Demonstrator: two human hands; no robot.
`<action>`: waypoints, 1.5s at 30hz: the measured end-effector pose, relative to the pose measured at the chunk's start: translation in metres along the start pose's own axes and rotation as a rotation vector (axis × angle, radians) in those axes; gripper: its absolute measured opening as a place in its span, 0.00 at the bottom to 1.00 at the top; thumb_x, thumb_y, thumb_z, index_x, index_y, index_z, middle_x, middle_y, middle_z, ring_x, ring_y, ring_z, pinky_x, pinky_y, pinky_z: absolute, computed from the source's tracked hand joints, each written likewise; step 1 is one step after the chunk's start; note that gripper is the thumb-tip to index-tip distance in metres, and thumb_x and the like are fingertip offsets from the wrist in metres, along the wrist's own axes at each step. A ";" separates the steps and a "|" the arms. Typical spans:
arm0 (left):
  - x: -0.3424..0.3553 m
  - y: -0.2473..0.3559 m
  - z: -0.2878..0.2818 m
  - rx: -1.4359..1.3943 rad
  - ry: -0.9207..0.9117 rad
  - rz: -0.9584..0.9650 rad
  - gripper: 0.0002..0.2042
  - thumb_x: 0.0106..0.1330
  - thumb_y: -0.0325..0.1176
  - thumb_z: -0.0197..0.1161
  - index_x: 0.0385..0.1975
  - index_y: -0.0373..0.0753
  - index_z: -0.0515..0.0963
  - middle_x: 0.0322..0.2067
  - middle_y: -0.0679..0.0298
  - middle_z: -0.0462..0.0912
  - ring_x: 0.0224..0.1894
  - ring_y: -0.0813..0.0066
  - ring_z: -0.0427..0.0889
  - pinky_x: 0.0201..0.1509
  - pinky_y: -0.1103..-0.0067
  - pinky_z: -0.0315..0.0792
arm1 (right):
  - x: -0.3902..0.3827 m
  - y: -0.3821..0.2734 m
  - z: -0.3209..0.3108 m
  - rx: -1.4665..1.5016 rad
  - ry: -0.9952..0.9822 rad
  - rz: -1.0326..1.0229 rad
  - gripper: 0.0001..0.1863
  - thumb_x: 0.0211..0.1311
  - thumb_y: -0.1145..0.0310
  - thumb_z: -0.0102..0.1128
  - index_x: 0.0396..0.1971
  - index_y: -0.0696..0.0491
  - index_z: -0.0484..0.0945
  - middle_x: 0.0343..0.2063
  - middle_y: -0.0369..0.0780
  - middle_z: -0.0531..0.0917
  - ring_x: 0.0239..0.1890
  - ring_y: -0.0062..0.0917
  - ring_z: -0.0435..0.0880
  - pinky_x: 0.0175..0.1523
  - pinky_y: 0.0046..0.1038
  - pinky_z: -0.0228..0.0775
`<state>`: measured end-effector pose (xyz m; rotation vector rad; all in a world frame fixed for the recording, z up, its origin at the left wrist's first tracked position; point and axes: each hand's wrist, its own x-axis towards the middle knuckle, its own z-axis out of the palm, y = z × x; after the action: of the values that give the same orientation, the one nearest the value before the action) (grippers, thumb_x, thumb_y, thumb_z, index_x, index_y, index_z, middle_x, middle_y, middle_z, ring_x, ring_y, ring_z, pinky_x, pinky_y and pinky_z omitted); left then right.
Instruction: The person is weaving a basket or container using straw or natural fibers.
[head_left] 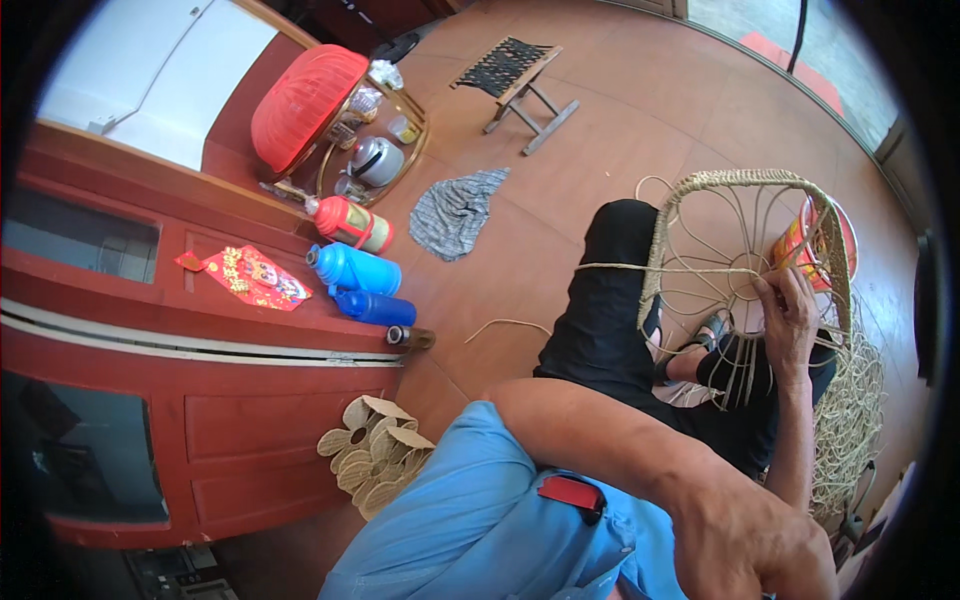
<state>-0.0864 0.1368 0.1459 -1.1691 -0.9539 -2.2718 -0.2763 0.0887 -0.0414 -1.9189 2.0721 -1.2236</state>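
A half-woven basket frame (742, 179) of pale cord stands tilted across my knees, with thin ribs fanning out from a small ring. My right hand (790, 315) is inside it, thumb and fingers pinched together on a strand of cord (690, 268) by the ring. That strand stretches left over the braided rim and past my dark trouser leg. My left forearm crosses my body close to the view, and my left hand (750, 545) is at the lower right, its fingers bent down out of sight. Whatever it may hold is hidden.
A red bucket (843, 235) stands behind the basket, and a tangled cord heap (850, 430) lies right. Left are woven discs (375, 455), blue bottles (355, 270), a red thermos (350, 225) and a red cabinet (280, 430). A cloth (455, 212) and folding stool (510, 70) are farther off.
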 end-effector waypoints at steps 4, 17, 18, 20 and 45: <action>-0.047 0.033 -0.064 0.726 0.106 -0.201 0.11 0.70 0.30 0.65 0.49 0.37 0.86 0.48 0.50 0.87 0.54 0.52 0.87 0.64 0.63 0.76 | 0.004 0.001 0.002 0.035 -0.014 -0.056 0.07 0.65 0.72 0.73 0.33 0.55 0.82 0.31 0.44 0.79 0.38 0.43 0.81 0.45 0.43 0.72; -0.136 0.045 -0.169 2.077 0.422 -0.619 0.07 0.74 0.31 0.71 0.47 0.39 0.87 0.37 0.56 0.90 0.37 0.54 0.91 0.41 0.64 0.82 | 0.000 0.001 -0.006 -0.032 -0.006 -0.087 0.08 0.73 0.62 0.71 0.40 0.50 0.83 0.37 0.41 0.85 0.43 0.43 0.86 0.50 0.45 0.79; -0.129 0.046 -0.170 2.077 0.438 -0.596 0.07 0.74 0.31 0.71 0.47 0.39 0.87 0.37 0.56 0.90 0.37 0.54 0.91 0.41 0.64 0.82 | -0.001 0.001 -0.007 -0.035 -0.030 -0.085 0.08 0.73 0.62 0.71 0.40 0.50 0.83 0.37 0.41 0.85 0.43 0.43 0.86 0.49 0.45 0.79; -0.112 0.055 -0.177 2.167 0.302 -0.644 0.06 0.75 0.33 0.71 0.45 0.41 0.88 0.35 0.58 0.90 0.35 0.54 0.91 0.38 0.64 0.82 | -0.003 0.001 -0.006 -0.068 -0.011 -0.128 0.11 0.73 0.61 0.72 0.42 0.51 0.81 0.36 0.42 0.85 0.42 0.43 0.86 0.48 0.44 0.79; -0.002 0.085 -0.275 2.159 0.081 -0.529 0.11 0.75 0.43 0.73 0.41 0.42 0.87 0.33 0.62 0.90 0.36 0.61 0.90 0.42 0.67 0.81 | -0.002 -0.001 -0.001 0.025 -0.002 -0.029 0.16 0.73 0.62 0.72 0.45 0.54 0.73 0.33 0.46 0.82 0.39 0.47 0.85 0.47 0.47 0.78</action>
<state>-0.1813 -0.1218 0.0631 0.2471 -2.5135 -0.3212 -0.2757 0.0908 -0.0413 -1.9454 2.0243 -1.2467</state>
